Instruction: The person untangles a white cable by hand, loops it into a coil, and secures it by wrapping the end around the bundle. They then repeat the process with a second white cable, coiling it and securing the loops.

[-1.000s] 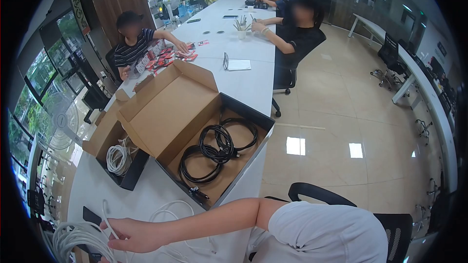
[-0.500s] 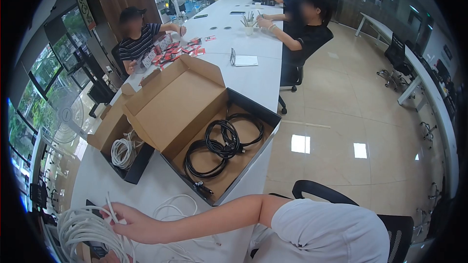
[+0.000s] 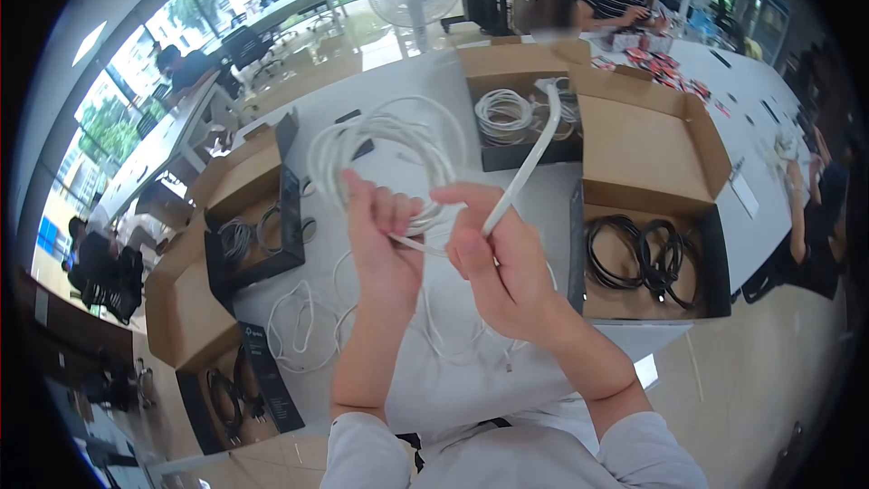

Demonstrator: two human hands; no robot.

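Note:
A loose coil of white cable (image 3: 389, 140) is held up over the table. My left hand (image 3: 385, 235) is closed around the lower side of the coil. My right hand (image 3: 502, 263) grips a thick white length of the same cable, which slants up and right from the fingers towards a pale end piece too blurred to name. Between the two hands a strand of the cable runs across. Beneath them, thinner white cables (image 3: 303, 330) lie loosely looped on the white table (image 3: 389, 380).
An open box (image 3: 652, 308) at right holds coiled black cables; another box (image 3: 529, 158) at the back holds white coils. Two open boxes at left hold a grey coil (image 3: 235, 240) and black cables (image 3: 226, 407). A person (image 3: 615, 0) sits at the far end near red packets.
The view has swung left and down onto both hands. The white coil, low at the left before, is now raised in the middle, with the right hand on a cable length.

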